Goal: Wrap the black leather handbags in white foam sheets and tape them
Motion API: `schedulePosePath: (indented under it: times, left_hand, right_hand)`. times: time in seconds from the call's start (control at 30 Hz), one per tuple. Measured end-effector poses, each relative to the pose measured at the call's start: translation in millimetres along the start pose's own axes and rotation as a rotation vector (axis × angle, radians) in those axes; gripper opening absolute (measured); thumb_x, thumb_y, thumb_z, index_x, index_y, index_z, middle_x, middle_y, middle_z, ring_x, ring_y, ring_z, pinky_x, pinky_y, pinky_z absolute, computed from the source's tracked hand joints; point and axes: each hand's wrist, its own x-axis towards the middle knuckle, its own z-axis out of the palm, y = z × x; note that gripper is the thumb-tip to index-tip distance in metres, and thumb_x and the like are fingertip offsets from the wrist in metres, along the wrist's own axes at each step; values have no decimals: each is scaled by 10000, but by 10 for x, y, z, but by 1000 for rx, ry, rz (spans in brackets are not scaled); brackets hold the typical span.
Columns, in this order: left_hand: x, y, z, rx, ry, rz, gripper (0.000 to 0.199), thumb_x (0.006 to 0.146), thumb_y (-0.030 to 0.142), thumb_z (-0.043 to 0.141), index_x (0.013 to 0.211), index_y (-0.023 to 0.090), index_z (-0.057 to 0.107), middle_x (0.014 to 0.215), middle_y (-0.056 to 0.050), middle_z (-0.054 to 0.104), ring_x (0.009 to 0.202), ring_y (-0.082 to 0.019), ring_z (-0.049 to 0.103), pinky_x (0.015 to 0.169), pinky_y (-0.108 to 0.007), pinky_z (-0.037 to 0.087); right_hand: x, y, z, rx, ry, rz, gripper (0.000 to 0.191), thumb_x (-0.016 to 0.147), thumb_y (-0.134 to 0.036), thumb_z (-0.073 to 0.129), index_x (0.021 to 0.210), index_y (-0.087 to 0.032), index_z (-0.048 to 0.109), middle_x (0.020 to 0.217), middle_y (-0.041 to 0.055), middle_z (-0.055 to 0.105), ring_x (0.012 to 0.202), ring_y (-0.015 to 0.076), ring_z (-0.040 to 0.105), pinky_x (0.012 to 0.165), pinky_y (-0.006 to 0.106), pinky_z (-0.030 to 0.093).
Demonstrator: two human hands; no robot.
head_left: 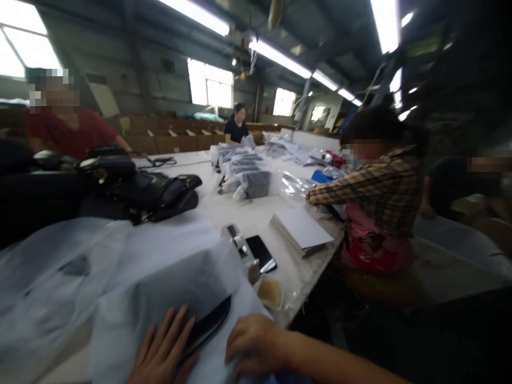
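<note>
A black item (208,326) with a curved edge lies on thin white wrapping sheet (176,277) at the near edge of the table. My left hand (165,349) rests on the sheet and the item's left end, its fingers stretched out and slightly apart. To the right of the item, my right hand (254,344) has its fingers curled down at the sheet's edge; what they hold, if anything, is hidden. More translucent sheet (60,277) is spread to the left.
A tape dispenser (242,253), a phone (261,254), a small yellow dish (269,292) and a paper stack (302,229) lie right of the sheet. Black bags (160,192) are piled left; wrapped bundles (256,181) stand beyond. Several people are around the table.
</note>
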Motion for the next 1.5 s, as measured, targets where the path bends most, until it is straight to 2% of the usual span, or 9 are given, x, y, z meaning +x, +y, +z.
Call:
schedulePosePath:
  times: [0.17,0.63,0.77,0.83,0.93,1.03,1.13,1.27,1.5]
  left_hand:
    - [154,168,-397,91,-398,-44,520,957,367,562,1446,218,471,1575,-95,378,1475,-320,302,1162,-570,343]
    - [579,206,-876,-189,-655,-200,766,859,669,570,1450,203,425,1545,-131,432,1470,-319,313,1172,-529,327]
    - [562,280,-795,-76,-619,-179,631,800,501,741,1310,192,537,1522,-148,459,1441,-364,360,1119,-582,386]
    - [534,302,-721,-15,-564,-187,352,859,214,672,1200,194,586,1487,-122,510,1411,-341,417,1088,-565,433]
    - [505,301,-634,54,-494,-175,330,837,-19,501,1067,187,616,1422,-96,582,1371,-312,479,1055,-526,480]
    - [496,288,-596,117,-447,-130,318,859,-28,444,1031,177,618,1419,-108,583,1338,-310,518,1021,-505,513]
    - [480,277,-579,180,-420,-77,292,891,-7,427,1029,165,617,1472,-127,524,1325,-308,533,1003,-481,530]
    - [428,241,-545,226,-395,-42,287,921,16,393,1015,157,625,1421,-154,571,1290,-296,569,998,-466,533]
    - [425,153,-574,174,-321,5,329,969,55,344,1117,136,626,1262,-138,689,1206,-261,637,1010,-464,528]
  right_hand:
    - [91,-186,-259,109,-47,141,205,943,-379,620,989,-218,738,963,42,748,904,158,691,827,247,545]
    - [621,-109,-594,184,-12,355,122,907,-290,671,894,-238,781,864,-6,785,808,178,731,741,251,549]
    - [788,-79,-674,84,2,374,96,888,-290,692,877,-255,781,830,-22,784,777,175,732,672,236,531]
    - [820,-103,-694,-2,64,354,117,906,-316,676,874,-257,772,828,-17,780,768,171,726,666,240,526]
    - [810,-208,-681,-126,148,284,222,914,-424,662,1016,-240,731,982,31,768,910,203,710,841,318,536]
    - [775,-311,-599,-226,137,172,568,820,-537,731,1259,-198,607,1259,118,675,1216,310,586,1115,533,373]
    - [770,-282,-471,-313,103,106,426,842,-301,723,1232,-186,597,1378,132,598,1384,351,422,1173,635,235]
    - [805,-57,-337,-347,148,37,291,840,-8,493,1011,-174,658,1310,123,650,1341,287,496,1143,547,362]
    - [831,172,-364,-309,165,-9,360,810,2,461,1067,-176,639,1184,106,722,1108,244,679,967,391,543]
